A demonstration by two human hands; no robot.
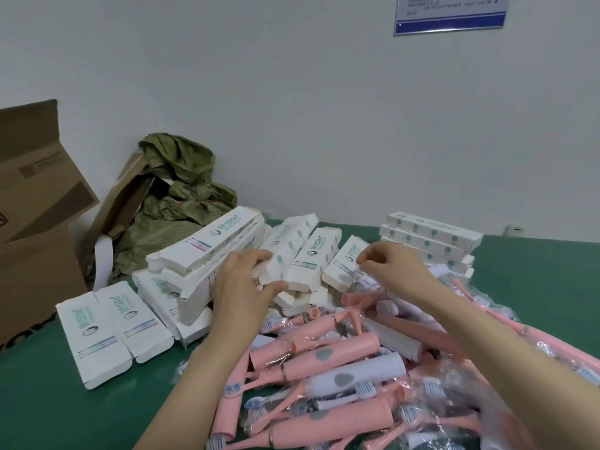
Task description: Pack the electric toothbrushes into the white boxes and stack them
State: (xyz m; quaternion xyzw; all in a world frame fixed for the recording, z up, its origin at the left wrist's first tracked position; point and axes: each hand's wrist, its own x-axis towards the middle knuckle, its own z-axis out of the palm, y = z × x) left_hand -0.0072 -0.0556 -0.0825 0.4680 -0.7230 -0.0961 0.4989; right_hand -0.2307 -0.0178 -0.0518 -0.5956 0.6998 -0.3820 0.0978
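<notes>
A heap of pink and white electric toothbrushes (344,378) in clear plastic wrap fills the near right of the green table (48,410). Behind it lies a loose pile of white printed boxes (207,248). My left hand (242,284) grips the near end of one white box (285,254) in that pile, thumb below and fingers on top. My right hand (389,264) hovers over another white box (344,261), fingers curled with the tips pinched at its edge. A neat stack of white boxes (431,241) stands at the back right.
Two flat white boxes (110,329) lie side by side at the left. A brown cardboard carton (35,203) stands at the far left. A crumpled green sack (175,196) and torn cardboard lean against the white wall. A blue notice (451,11) hangs high on it.
</notes>
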